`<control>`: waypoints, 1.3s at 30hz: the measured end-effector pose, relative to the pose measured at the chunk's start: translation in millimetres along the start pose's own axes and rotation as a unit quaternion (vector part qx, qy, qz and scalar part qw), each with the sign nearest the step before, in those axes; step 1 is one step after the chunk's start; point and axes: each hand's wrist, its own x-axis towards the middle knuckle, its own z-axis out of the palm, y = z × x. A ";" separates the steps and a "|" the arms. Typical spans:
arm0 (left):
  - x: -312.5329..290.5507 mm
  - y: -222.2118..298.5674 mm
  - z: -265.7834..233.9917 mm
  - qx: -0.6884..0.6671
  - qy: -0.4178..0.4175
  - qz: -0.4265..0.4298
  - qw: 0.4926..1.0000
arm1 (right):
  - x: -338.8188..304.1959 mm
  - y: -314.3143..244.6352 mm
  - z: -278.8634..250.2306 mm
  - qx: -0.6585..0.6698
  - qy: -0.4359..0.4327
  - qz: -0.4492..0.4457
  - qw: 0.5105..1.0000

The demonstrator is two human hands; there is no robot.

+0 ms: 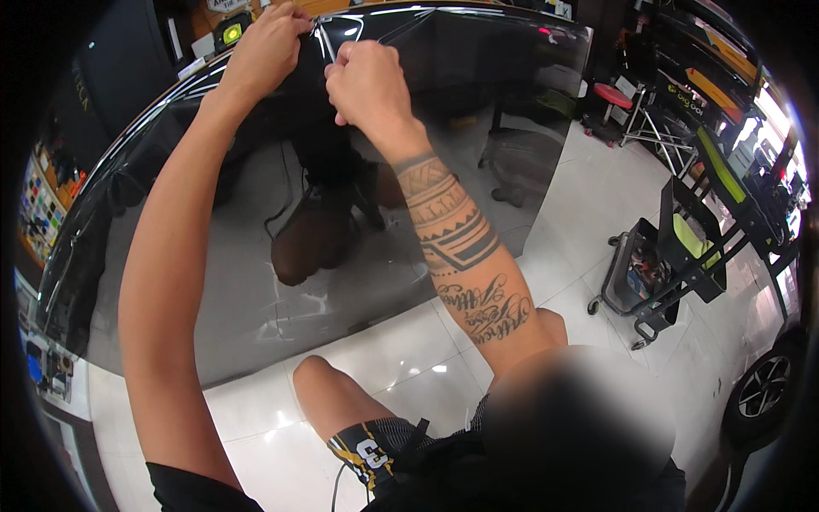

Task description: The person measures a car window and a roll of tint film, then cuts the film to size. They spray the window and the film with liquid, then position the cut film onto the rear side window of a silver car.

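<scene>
In front of me stands a large glossy black car panel (478,94), its surface mirroring the room and my crouched body. My left hand (271,53) reaches to its upper edge, thumb and fingers pinched together; what lies between them is too small to make out. Close beside it, my right hand (368,84) is closed on the lower end of a thin whitish strip (324,39). This strip slants up from my right fingers toward my left fingertips, against the dark panel. Whether it is film or a tool cannot be told.
A black cart (695,230) with bins and a green cloth stands on the tiled floor (563,299) to the right. Beyond it are a red-topped stool (612,96) and a wheel (762,382). A lit yellow-green device (231,34) sits behind the panel's upper edge.
</scene>
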 end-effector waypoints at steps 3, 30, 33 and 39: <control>-4.9 7.8 -16.3 -0.036 -0.025 -0.026 0.999 | -1.9 -7.9 -1.6 0.032 -0.057 0.038 0.997; -530.5 444.3 255.9 -0.629 0.247 -0.734 -0.069 | 3.1 -11.5 7.1 0.055 -0.203 -0.010 0.978; -534.7 444.3 246.3 -0.610 0.210 -0.764 -0.030 | 5.9 -10.5 14.0 0.089 -0.205 0.015 0.975; -476.7 439.6 235.0 -0.633 0.202 -0.744 -0.076 | 15.5 0.5 2.8 0.108 -0.211 0.071 0.969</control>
